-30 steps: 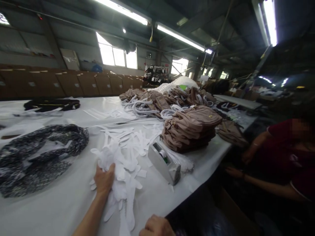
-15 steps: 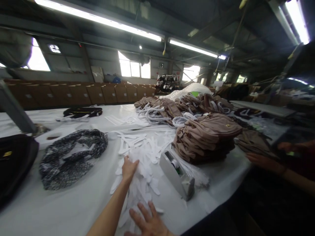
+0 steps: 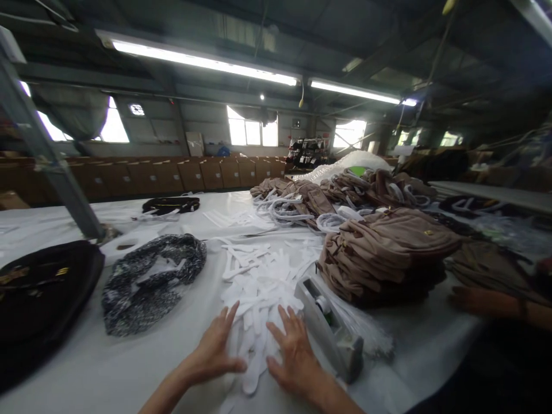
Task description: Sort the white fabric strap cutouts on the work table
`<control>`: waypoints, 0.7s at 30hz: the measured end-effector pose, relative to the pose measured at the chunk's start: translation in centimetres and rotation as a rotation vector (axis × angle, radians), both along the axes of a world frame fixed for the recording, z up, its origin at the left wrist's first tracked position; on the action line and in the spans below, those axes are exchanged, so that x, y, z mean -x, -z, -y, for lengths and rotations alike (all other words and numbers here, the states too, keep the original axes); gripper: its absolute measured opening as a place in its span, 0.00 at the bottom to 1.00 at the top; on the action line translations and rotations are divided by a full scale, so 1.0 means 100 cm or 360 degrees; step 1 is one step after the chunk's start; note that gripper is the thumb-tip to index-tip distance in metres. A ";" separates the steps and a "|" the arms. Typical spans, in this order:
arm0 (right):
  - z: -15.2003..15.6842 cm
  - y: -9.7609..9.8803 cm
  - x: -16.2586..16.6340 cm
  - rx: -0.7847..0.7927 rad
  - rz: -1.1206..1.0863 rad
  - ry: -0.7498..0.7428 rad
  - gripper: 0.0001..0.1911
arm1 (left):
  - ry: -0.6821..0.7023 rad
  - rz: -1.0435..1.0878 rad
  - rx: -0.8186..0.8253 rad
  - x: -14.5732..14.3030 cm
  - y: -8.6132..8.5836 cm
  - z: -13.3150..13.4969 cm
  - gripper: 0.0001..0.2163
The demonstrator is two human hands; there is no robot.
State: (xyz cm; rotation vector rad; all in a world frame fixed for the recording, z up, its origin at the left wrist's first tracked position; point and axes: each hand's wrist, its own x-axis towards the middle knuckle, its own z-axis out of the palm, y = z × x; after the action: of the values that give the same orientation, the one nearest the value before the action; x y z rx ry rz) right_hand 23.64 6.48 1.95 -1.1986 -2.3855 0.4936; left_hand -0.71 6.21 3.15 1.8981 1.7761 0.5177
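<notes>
A loose heap of white cardboard strips [image 3: 259, 287] lies on the white table [image 3: 129, 362] in front of me. My left hand [image 3: 215, 351] rests flat on the near left of the heap, fingers stretched out. My right hand [image 3: 293, 351] lies flat on the near right of it, fingers spread, close to a grey tape dispenser [image 3: 330, 325]. Neither hand grips anything.
A stack of folded brown garments [image 3: 388, 253] sits right of the dispenser, more brown garments and white hangers [image 3: 328, 195] behind. A speckled black-and-white cloth [image 3: 150, 282] and a black bag [image 3: 38, 293] lie left. Another person's arm [image 3: 495, 305] reaches in at right.
My right hand has come up from the table's near edge onto the strips. My left hand slid back toward me. The view has swung left.
</notes>
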 end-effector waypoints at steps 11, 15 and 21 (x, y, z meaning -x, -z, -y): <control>0.003 0.026 0.008 0.0070 0.0031 0.0199 0.27 | -0.0138 -0.0002 -0.0114 -0.042 0.022 -0.018 0.43; -0.005 0.031 0.000 0.0010 -0.0082 0.0362 0.23 | -0.0183 0.0368 -0.0076 -0.082 0.020 -0.036 0.36; -0.004 0.062 -0.005 -0.0497 -0.0315 0.0580 0.31 | -0.0104 0.1008 0.0108 -0.108 0.004 -0.033 0.41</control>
State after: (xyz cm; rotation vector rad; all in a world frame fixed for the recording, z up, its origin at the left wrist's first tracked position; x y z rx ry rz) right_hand 24.17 6.87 -4.25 -1.3275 -1.9318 0.1098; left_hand 10.10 9.49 2.70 1.4127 1.4091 0.9453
